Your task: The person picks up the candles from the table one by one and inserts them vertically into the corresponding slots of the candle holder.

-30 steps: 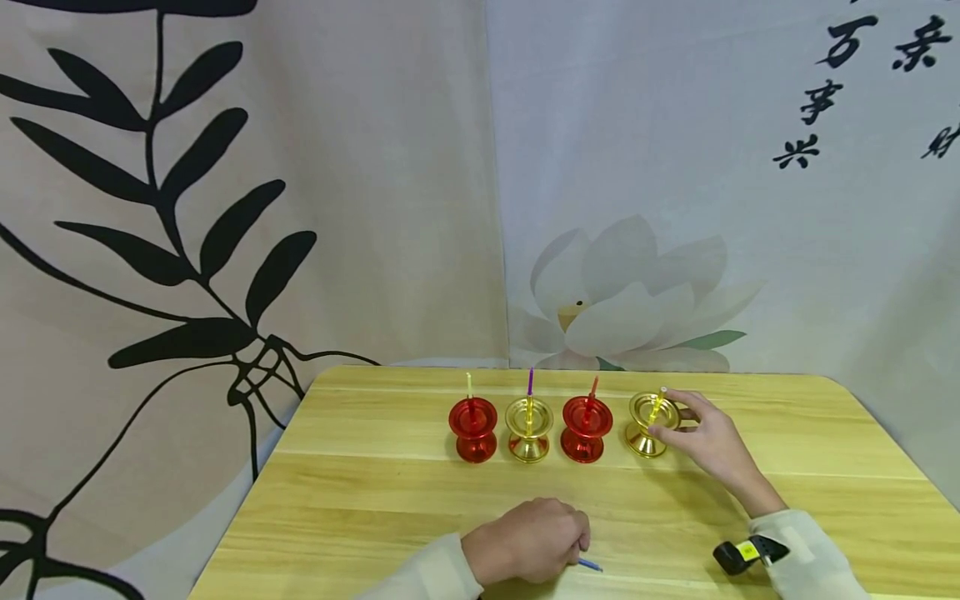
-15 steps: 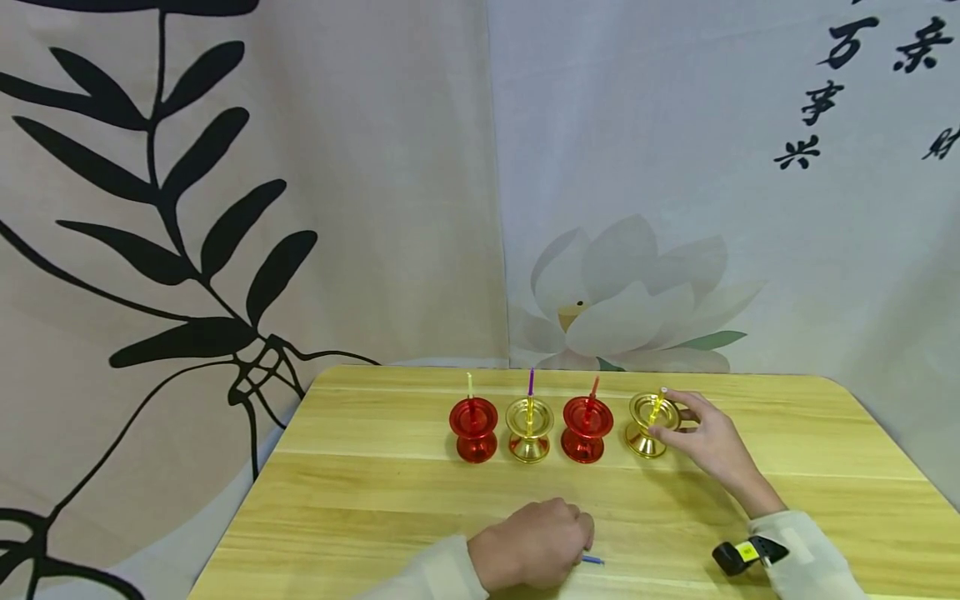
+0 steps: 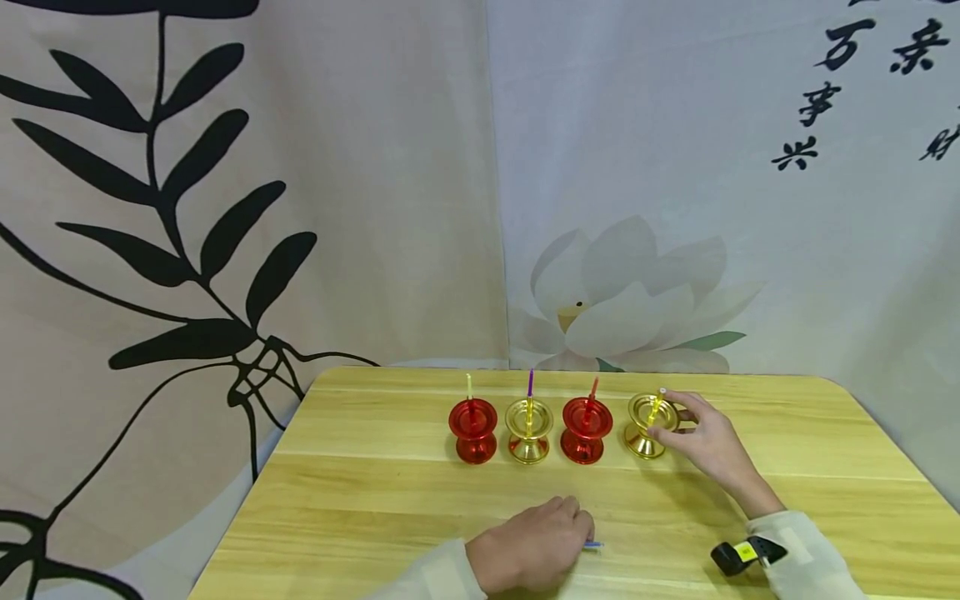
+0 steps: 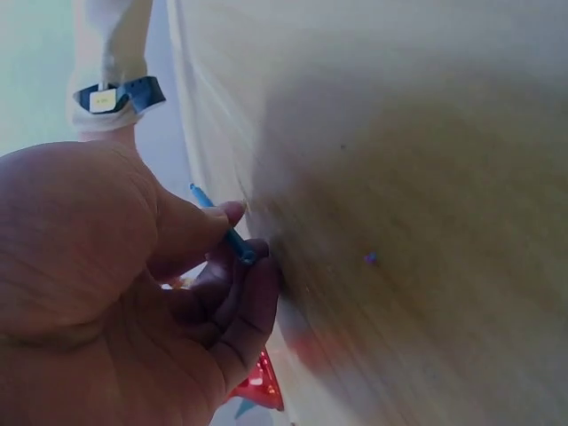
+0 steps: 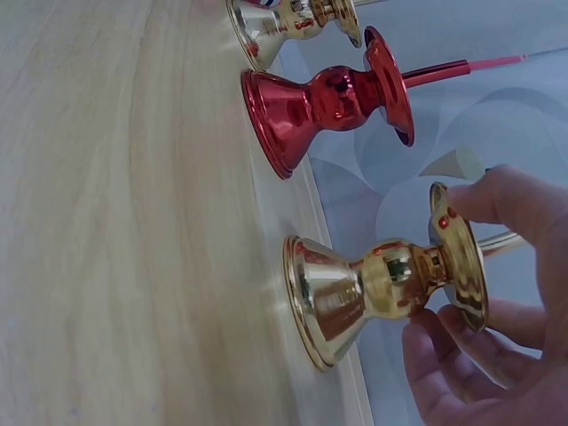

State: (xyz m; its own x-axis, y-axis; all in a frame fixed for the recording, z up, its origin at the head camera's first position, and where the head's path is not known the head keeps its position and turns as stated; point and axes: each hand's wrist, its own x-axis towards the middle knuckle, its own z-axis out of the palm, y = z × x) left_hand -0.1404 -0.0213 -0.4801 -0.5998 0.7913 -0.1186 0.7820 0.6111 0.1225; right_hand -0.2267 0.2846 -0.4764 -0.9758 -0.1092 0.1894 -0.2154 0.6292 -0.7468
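My left hand (image 3: 534, 542) pinches a thin blue candle (image 4: 232, 240) low over the table, between thumb and fingertips. Only one end of it sticks out past the fingers in the head view. At the right end of a row, my right hand (image 3: 708, 446) grips a gold candle holder (image 5: 390, 284) by its dish, thumb and fingers on the rim. This holder stands upright on the table. A shiny yellow socket (image 3: 656, 408) rises from its dish, and no candle shows in it.
To the left stand a red holder (image 3: 582, 446) with a red candle (image 3: 595, 387), a gold holder (image 3: 528, 450) with a purple candle (image 3: 531, 383), and a red holder (image 3: 476, 450) with a pale yellow candle (image 3: 469, 387). The wooden table (image 3: 360, 467) meets a printed curtain behind.
My left hand has shifted slightly right, and the blue candle's visible end has turned up from a downward slant to nearly level. The right hand keeps its grip on the gold holder.
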